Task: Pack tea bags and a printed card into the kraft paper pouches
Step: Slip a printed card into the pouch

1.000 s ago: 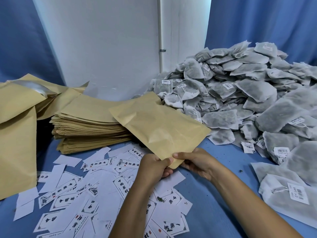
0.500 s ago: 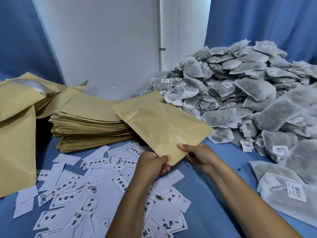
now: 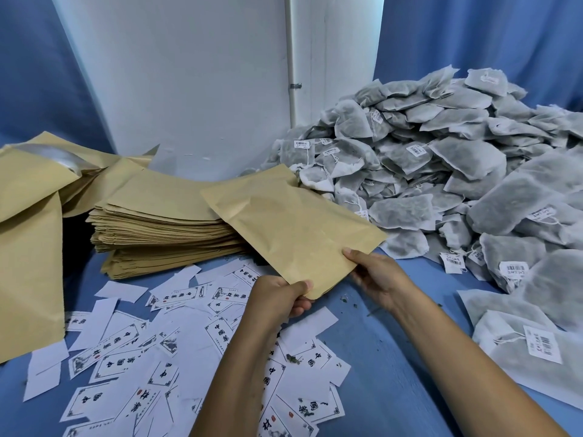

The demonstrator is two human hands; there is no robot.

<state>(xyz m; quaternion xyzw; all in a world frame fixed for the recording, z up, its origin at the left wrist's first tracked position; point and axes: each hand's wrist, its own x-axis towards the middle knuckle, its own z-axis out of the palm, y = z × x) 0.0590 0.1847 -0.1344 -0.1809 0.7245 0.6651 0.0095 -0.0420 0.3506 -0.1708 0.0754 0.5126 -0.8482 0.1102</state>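
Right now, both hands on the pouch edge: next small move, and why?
Probably pull the near edge apart to open the mouth. The left hand and right hand both pinch the near edge of the flat tan kraft paper pouch, which still looks closed and flat. The grey mesh tea bags and white printed cards lie untouched, so nothing can go in yet.

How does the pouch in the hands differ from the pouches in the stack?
The held pouch is single, lifted and tilted, pinched at its near edge by the left hand and right hand; the stack lies flat and untouched on the table. The held pouch overlaps the stack's right end. Both are plain kraft paper.
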